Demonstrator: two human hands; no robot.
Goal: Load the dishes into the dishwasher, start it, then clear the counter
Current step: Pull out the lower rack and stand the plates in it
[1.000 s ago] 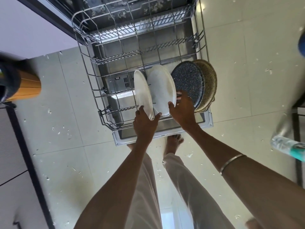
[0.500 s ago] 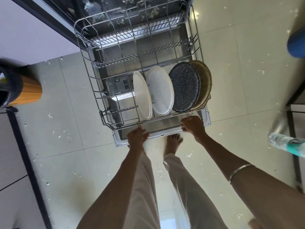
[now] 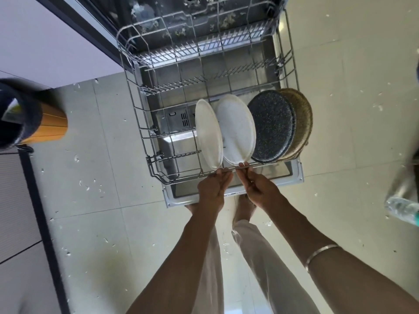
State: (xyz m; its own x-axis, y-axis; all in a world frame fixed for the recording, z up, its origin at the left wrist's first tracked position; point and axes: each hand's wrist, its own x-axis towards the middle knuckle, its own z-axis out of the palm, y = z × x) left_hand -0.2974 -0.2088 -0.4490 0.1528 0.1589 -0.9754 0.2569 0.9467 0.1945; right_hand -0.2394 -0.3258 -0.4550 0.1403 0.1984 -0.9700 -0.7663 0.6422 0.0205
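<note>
— Two hands, yours, meet at the near rail of the rack. Your left hand has its fingers laid along the wire from beneath, fairly straight; I can't say they wrap it. Your right hand has its fingertips up at the same wire, just under the rim of a white plate. Neither hand carries a dish.

— So where do the dishes lie from your hands?

— Straight ahead and slightly up. Four stand on edge in a row running across you, left to right: a white plate straight beyond your left hand, a second white plate beyond your right, then a dark speckled plate and a tan plate further out to your right. They lean on one another, faces turned sideways.

— And the move?

— My reading is that you're set to push the rack in. Its long run lies directly away from you, over the open door and into the tub. Both hands sit near the rail's middle, so the push should go straight. Your right is nearer the plates; mind its fingertips don't catch that rim.

— Beyond that?

— Tiled floor either side, and a bottle far off to your right.
</note>
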